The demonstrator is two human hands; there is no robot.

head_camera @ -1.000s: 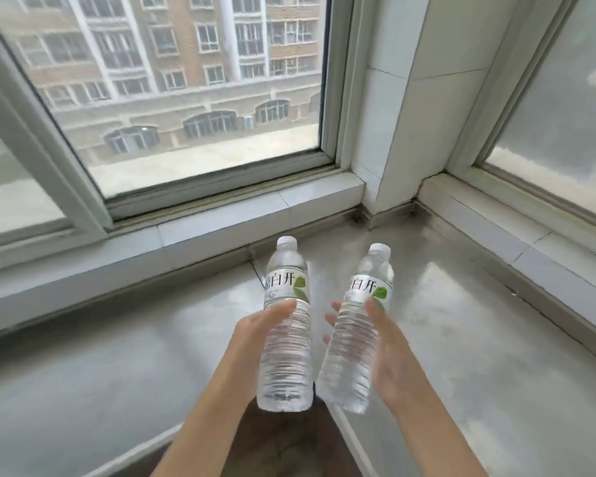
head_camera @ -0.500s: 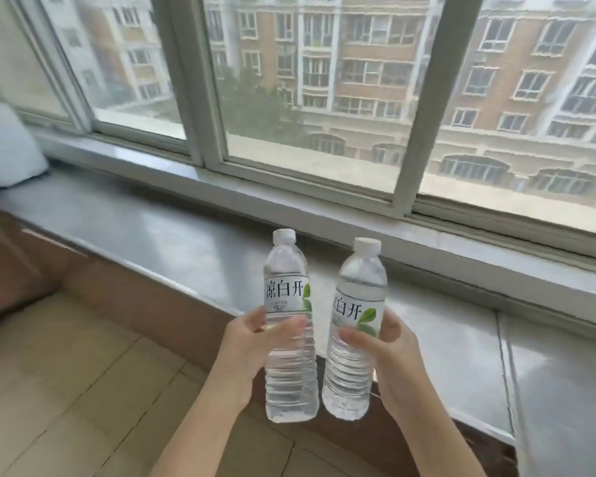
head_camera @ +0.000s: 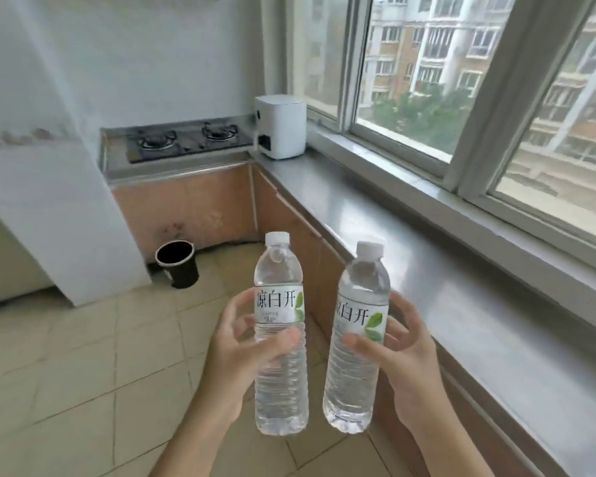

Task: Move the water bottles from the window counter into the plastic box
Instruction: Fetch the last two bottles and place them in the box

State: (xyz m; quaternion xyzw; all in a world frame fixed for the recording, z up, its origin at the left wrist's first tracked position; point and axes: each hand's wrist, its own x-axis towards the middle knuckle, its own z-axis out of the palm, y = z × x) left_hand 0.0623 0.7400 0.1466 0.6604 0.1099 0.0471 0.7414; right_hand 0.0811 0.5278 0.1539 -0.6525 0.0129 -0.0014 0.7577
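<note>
I hold two clear water bottles with white caps and white-green labels, both upright in front of me above the tiled floor. My left hand point(head_camera: 236, 352) is wrapped around the left bottle point(head_camera: 280, 370) at its label. My right hand point(head_camera: 406, 359) grips the right bottle point(head_camera: 356, 366), which leans slightly to the right. The grey window counter point(head_camera: 437, 256) runs along my right, beside the bottles. No plastic box is in view.
A white appliance point(head_camera: 281, 127) stands on the counter's far end by the window. A gas stove point(head_camera: 186, 139) sits on the back counter. A black bin point(head_camera: 178, 265) stands on the beige tiled floor point(head_camera: 83, 373) by a white cabinet point(head_camera: 49, 218).
The view has swung left from the window corner along the counter into the kitchen. Both bottles stay in my hands, now off the counter and over the floor.
</note>
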